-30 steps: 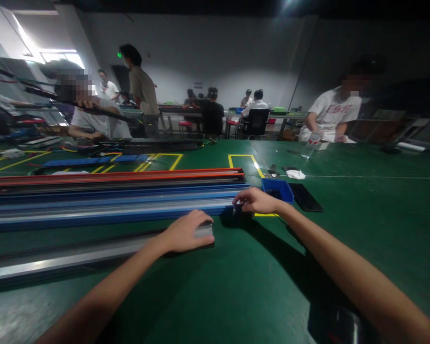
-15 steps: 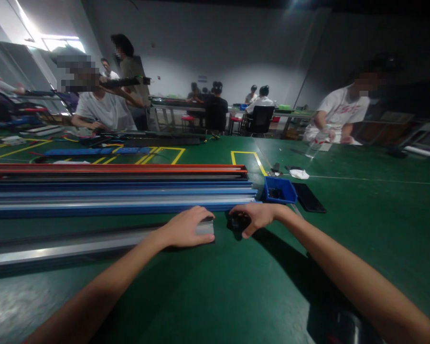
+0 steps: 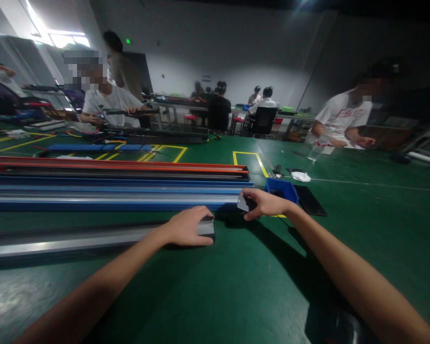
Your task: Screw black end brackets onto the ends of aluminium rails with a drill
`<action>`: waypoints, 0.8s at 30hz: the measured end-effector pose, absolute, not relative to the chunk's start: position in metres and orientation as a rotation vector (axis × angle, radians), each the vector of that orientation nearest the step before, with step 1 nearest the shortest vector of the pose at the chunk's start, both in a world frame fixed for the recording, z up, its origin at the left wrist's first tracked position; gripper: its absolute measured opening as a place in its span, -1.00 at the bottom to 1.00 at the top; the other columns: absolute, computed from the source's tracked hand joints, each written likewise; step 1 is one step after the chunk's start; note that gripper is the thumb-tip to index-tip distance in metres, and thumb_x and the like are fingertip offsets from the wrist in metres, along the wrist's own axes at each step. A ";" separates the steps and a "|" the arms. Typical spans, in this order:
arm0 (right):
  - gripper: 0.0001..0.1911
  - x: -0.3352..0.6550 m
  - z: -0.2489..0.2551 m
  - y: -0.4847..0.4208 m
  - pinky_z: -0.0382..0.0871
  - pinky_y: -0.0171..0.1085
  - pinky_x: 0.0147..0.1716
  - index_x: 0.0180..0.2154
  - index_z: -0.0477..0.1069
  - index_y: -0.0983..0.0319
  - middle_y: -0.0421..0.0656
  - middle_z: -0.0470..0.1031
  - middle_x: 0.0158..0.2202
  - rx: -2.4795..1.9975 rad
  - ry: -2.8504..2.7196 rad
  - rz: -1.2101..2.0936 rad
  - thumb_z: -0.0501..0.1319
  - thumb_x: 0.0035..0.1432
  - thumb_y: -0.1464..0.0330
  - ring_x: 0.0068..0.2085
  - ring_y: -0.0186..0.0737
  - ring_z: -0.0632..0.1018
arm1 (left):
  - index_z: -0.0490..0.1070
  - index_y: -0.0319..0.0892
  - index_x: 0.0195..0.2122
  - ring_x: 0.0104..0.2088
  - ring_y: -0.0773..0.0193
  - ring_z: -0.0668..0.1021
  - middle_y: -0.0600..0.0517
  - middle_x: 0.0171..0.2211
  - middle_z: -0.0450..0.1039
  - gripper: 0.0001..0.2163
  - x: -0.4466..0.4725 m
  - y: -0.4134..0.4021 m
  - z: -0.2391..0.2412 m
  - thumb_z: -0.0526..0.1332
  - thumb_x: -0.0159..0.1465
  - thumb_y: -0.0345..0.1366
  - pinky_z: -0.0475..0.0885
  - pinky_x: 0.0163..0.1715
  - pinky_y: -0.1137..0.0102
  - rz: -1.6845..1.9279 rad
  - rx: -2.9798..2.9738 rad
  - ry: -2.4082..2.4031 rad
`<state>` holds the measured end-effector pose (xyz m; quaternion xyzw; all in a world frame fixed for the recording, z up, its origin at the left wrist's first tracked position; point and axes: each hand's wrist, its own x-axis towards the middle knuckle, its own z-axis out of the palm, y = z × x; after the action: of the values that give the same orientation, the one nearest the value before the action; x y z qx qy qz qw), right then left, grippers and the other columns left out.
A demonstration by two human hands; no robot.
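My left hand [image 3: 188, 227] grips the right end of a long metal channel [image 3: 75, 241], thumb on the near side and fingers over the far side. The channel lies on the green table [image 3: 218, 296]. Just right of that end, my right hand [image 3: 265, 203] holds a small dark end cap [image 3: 246, 204] between thumb and fingers, raised above the table. A pale, flat face of the cap is turned to the left. Cap and channel end are apart. Behind my hands lie long blue channels [image 3: 129, 203] and an orange-edged one [image 3: 129, 166].
A blue bin [image 3: 290, 190] with dark parts stands behind my right hand, beside a black flat slab [image 3: 310, 200]. Crumpled white paper [image 3: 301, 177] lies farther back. A dark object [image 3: 335, 327] sits at the near right edge. Co-workers sit across the table.
My right hand has lifted the dark end cap off the table and turned it, showing its pale face. My left hand stays on the channel end.
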<state>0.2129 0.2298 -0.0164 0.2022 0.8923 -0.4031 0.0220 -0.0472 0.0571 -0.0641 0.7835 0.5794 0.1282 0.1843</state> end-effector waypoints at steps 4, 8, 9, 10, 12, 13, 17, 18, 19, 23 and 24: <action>-0.51 0.210 -0.018 0.219 0.47 -0.28 -0.49 -0.08 0.23 0.22 -0.16 0.47 -0.23 0.585 2.567 -1.316 0.38 0.07 0.19 -0.41 -0.27 0.55 | 0.37 -0.09 0.07 -0.01 0.03 0.50 -0.06 0.04 0.43 -0.41 -0.044 0.053 -0.062 0.34 0.13 0.15 0.42 -0.08 0.21 0.353 2.193 1.625; -0.55 0.203 -0.018 0.200 0.45 -0.29 -0.46 -0.11 0.30 0.22 -0.19 0.55 -0.29 0.503 2.410 -1.222 0.41 0.04 0.22 -0.44 -0.26 0.59 | 0.36 -0.08 0.01 -0.08 0.07 0.52 -0.03 -0.02 0.45 -0.46 -0.038 0.043 -0.061 0.35 0.12 0.11 0.42 -0.14 0.25 0.365 2.189 1.598; -0.57 0.202 -0.017 0.196 0.43 -0.30 -0.46 -0.12 0.33 0.22 -0.21 0.55 -0.33 0.491 2.404 -1.169 0.42 0.03 0.24 -0.45 -0.26 0.58 | 0.36 -0.08 0.01 -0.08 0.08 0.52 -0.02 -0.02 0.45 -0.46 -0.037 0.041 -0.061 0.35 0.12 0.11 0.42 -0.14 0.25 0.367 2.189 1.600; -0.60 0.201 -0.017 0.193 0.39 -0.31 -0.46 -0.16 0.36 0.22 -0.23 0.54 -0.38 0.485 2.415 -1.105 0.43 0.01 0.27 -0.45 -0.26 0.57 | 0.36 -0.08 0.02 -0.08 0.08 0.52 -0.02 -0.02 0.45 -0.46 -0.036 0.040 -0.061 0.36 0.12 0.10 0.42 -0.13 0.24 0.369 2.190 1.603; -0.70 0.200 -0.017 0.189 0.29 -0.32 -0.46 -0.26 0.40 0.23 -0.26 0.48 -0.46 0.487 2.471 -0.962 0.43 -0.02 0.32 -0.44 -0.26 0.53 | 0.35 -0.07 0.03 -0.07 0.08 0.52 -0.01 -0.01 0.44 -0.46 -0.035 0.038 -0.060 0.36 0.13 0.10 0.42 -0.10 0.23 0.371 2.199 1.598; -0.76 0.200 -0.017 0.188 0.25 -0.31 -0.46 -0.31 0.41 0.23 -0.26 0.45 -0.48 0.492 2.502 -0.897 0.41 -0.01 0.34 -0.44 -0.25 0.50 | 0.35 -0.06 0.04 -0.06 0.08 0.52 0.00 0.00 0.44 -0.46 -0.035 0.038 -0.060 0.36 0.13 0.10 0.42 -0.09 0.23 0.372 2.205 1.593; -0.75 0.201 -0.016 0.186 0.20 -0.32 -0.48 -0.32 0.46 0.25 -0.25 0.47 -0.48 0.479 2.510 -0.809 0.40 0.05 0.23 -0.47 -0.28 0.48 | 0.33 -0.05 0.07 -0.03 0.07 0.52 -0.01 0.02 0.44 -0.45 -0.035 0.038 -0.059 0.35 0.14 0.10 0.42 -0.06 0.21 0.362 2.223 1.591; -0.68 0.201 -0.015 0.187 0.23 -0.32 -0.49 -0.29 0.49 0.25 -0.24 0.50 -0.47 0.472 2.485 -0.825 0.42 0.06 0.15 -0.48 -0.28 0.50 | 0.33 -0.05 0.08 -0.02 0.06 0.52 -0.01 0.03 0.44 -0.44 -0.035 0.039 -0.059 0.34 0.15 0.10 0.42 -0.06 0.21 0.354 2.225 1.594; -0.60 0.202 -0.013 0.188 0.26 -0.33 -0.49 -0.25 0.51 0.25 -0.23 0.53 -0.45 0.473 2.462 -0.844 0.42 0.05 0.07 -0.49 -0.29 0.52 | 0.32 -0.05 0.09 -0.02 0.05 0.52 -0.01 0.03 0.44 -0.44 -0.034 0.039 -0.059 0.34 0.15 0.11 0.42 -0.06 0.20 0.344 2.225 1.596; -0.46 0.214 0.000 0.210 0.40 -0.32 -0.42 -0.14 0.56 0.22 -0.16 0.63 -0.32 0.696 2.544 -0.811 0.26 0.18 -0.12 -0.43 -0.26 0.60 | 0.32 -0.03 0.10 -0.03 0.04 0.53 -0.02 0.04 0.45 -0.44 -0.034 0.038 -0.056 0.33 0.16 0.12 0.43 -0.07 0.19 0.326 2.205 1.590; -0.46 0.220 0.004 0.219 0.41 -0.32 -0.39 -0.09 0.55 0.20 -0.13 0.64 -0.27 0.828 2.612 -0.749 0.18 0.26 -0.11 -0.38 -0.23 0.62 | 0.32 -0.03 0.10 -0.03 0.04 0.53 -0.02 0.05 0.45 -0.44 -0.034 0.038 -0.056 0.33 0.16 0.12 0.43 -0.06 0.19 0.328 2.196 1.590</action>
<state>0.2197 0.2194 0.0037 0.2881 0.9091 -0.2608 0.1501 -0.0342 0.0380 -0.0561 0.7873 0.5699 0.1175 0.2040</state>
